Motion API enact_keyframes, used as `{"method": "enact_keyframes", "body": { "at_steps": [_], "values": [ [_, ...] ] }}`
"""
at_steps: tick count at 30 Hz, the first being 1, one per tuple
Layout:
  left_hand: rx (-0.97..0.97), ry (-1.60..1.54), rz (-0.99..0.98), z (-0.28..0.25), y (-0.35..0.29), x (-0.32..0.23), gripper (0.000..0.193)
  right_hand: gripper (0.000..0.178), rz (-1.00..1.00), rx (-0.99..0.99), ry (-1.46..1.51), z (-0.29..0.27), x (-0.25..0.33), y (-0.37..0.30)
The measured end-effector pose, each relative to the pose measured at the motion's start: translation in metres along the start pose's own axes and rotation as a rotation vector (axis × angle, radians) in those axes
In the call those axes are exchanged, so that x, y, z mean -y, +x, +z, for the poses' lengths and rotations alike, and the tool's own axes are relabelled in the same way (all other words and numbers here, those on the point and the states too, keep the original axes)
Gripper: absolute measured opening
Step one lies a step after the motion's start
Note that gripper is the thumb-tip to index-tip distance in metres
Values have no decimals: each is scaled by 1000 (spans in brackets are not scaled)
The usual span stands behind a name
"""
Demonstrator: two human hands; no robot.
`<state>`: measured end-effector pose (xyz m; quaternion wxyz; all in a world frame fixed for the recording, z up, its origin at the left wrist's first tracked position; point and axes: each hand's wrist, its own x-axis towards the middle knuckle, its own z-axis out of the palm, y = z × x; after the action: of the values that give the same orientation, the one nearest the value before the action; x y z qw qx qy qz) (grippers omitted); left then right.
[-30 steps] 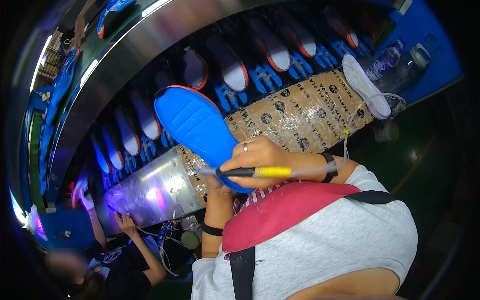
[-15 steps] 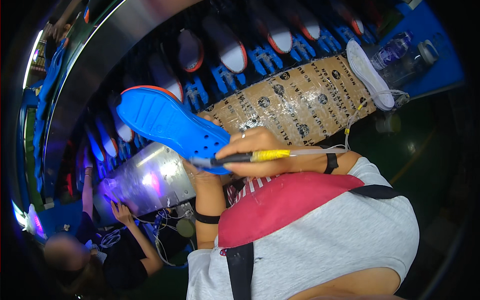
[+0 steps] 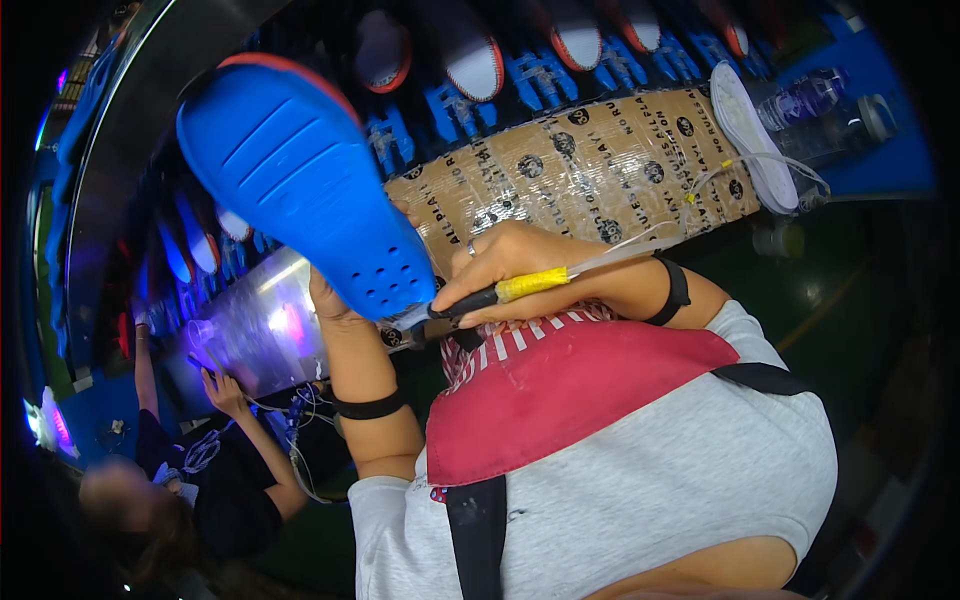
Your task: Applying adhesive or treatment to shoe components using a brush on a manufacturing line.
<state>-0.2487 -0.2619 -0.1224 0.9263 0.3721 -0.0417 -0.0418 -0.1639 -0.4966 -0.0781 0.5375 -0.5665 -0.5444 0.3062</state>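
Observation:
My left hand [image 3: 335, 305] holds a blue shoe sole [image 3: 300, 180] with an orange-red rim, tread side toward me and its toe raised up and to the left. My right hand [image 3: 515, 262] grips a thin tool with a yellow taped handle [image 3: 535, 283]. The tool's dark tip touches the sole's near edge by several small holes. A thin tube or cord runs from the tool's back end toward the right. Both wrists wear black bands.
A work surface wrapped in brown printed tape [image 3: 600, 170] lies behind my hands. A conveyor with blue holders carries several soles [image 3: 480, 60]. A white sole [image 3: 745, 135] and plastic bottles [image 3: 810, 100] sit at the right. Another person [image 3: 200, 450] works at the lower left beside a shiny metal housing [image 3: 250, 330].
The blue sole has come up closer to the camera, with its toe swung up and to the left. My right hand with the tool stays at its near edge.

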Motion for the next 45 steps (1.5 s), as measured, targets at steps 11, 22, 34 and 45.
{"method": "enact_keyframes", "body": {
  "at_steps": [11, 22, 34, 45],
  "values": [
    [-156, 429, -424, 4, 19, -27, 44, 22, -237, 53, -202, -1, -8, 0],
    [-135, 566, -818, 17, 34, -38, 42, 26, -176, 60, -233, 8, -7, -1],
    [-144, 619, -955, 13, 25, -53, 44, 23, -187, -57, -314, 11, -13, -10],
    [-210, 581, -854, -10, 4, -63, 42, 23, -90, -121, -292, 9, -23, -18]
  ]
}}
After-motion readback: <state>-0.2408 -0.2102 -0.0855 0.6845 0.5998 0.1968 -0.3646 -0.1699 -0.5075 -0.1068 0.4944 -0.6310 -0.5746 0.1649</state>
